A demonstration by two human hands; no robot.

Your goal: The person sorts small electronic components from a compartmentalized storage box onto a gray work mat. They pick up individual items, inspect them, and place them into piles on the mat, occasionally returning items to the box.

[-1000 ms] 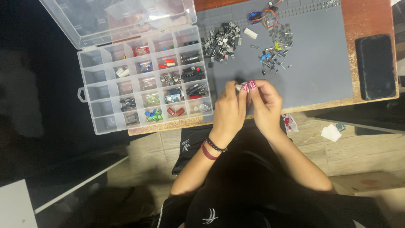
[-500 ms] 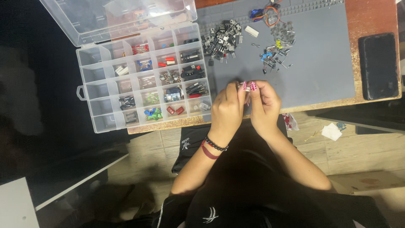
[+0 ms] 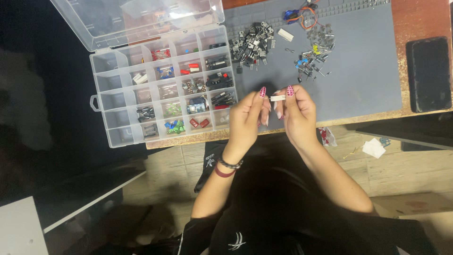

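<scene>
Head view, only one. Both hands are up over the near edge of the counter (image 3: 415, 14), at about centre frame. Left hand (image 3: 245, 120) and right hand (image 3: 297, 115) are each pinched on one end of a small white part (image 3: 277, 98), held level between the fingertips; left takes its 9 o'clock end, right its 3 o'clock end. The part is off the surface, above the near edge of the grey mat (image 3: 358, 75). Bands sit on the left wrist (image 3: 229, 166).

From the hands:
- 9 to 10 o'clock: clear plastic organizer box (image 3: 163, 89), lid (image 3: 141, 19) swung open at 11 o'clock. Its compartments hold small components in red, blue, green and black; several cells on the far left show nothing I can make out.
- 12 o'clock: pile of black components (image 3: 252, 42) on the mat, near the box's right edge.
- 1 o'clock: looser scatter of small parts (image 3: 314, 54), mixed colours, with a bit of wired stuff (image 3: 299, 12) at the mat's top edge. A white block (image 3: 285, 34) lies between the pile and the scatter.
- 3 o'clock: black phone (image 3: 428, 73), flat on the counter just beside the mat's right edge.
- 4 o'clock, down on the floor: white scrap (image 3: 373, 148).
</scene>
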